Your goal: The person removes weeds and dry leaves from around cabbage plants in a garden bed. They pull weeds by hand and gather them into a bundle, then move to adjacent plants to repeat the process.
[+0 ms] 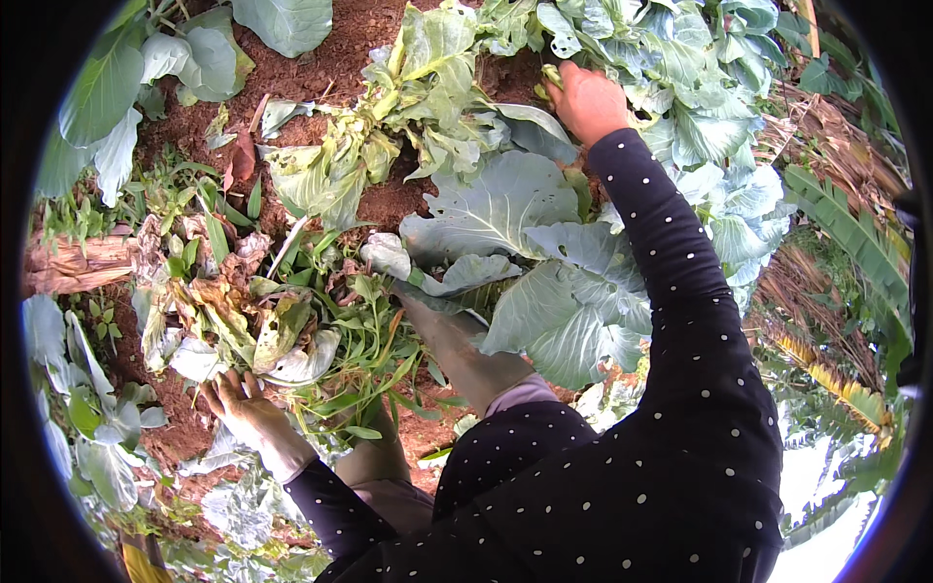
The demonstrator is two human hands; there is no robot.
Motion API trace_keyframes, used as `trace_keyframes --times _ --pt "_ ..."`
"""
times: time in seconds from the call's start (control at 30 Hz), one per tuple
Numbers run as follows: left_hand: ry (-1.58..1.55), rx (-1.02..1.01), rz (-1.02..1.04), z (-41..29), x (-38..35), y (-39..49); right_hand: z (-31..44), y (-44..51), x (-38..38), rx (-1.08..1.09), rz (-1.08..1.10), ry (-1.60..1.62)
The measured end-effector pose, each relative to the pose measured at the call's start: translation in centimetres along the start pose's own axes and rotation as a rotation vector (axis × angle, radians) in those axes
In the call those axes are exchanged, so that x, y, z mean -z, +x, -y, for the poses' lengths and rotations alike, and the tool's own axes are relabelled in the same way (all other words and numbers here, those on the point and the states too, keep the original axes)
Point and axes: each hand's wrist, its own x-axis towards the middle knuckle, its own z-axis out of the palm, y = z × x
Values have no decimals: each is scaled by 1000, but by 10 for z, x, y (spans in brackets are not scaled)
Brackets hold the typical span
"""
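Note:
My right hand (589,102) reaches into the cabbage-like plants at the top right, its fingers closed around a small yellow-green leaf piece (552,76). Part of its grip is hidden by the back of the hand. My left hand (251,419) is low on the left, fingers extended and slightly apart. Its fingertips are at the lower edge of a heap of withered leaves (233,313), close to a pale leaf (198,358); contact is unclear. Green weeds (372,328) lie beside that heap. Broad blue-green leaves (503,204) with holes spread between my arms.
Yellowing, insect-eaten leaves (335,160) lie on reddish soil (306,80) ahead. More leafy plants stand at the upper left (109,95) and lower left (102,423). Dry plant stalks (80,262) lie left. My legs (466,357) stand among the leaves; a fern-like frond (845,211) is right.

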Motion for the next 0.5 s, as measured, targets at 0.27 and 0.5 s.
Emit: trace_keyframes --times 0.27,0.5 --pt "-4 29 -3 -3 -2 3 -5 -79 -104 -93 279 699" --pt "-27 25 -23 -3 5 0 -64 -30 -94 -498 98 281"
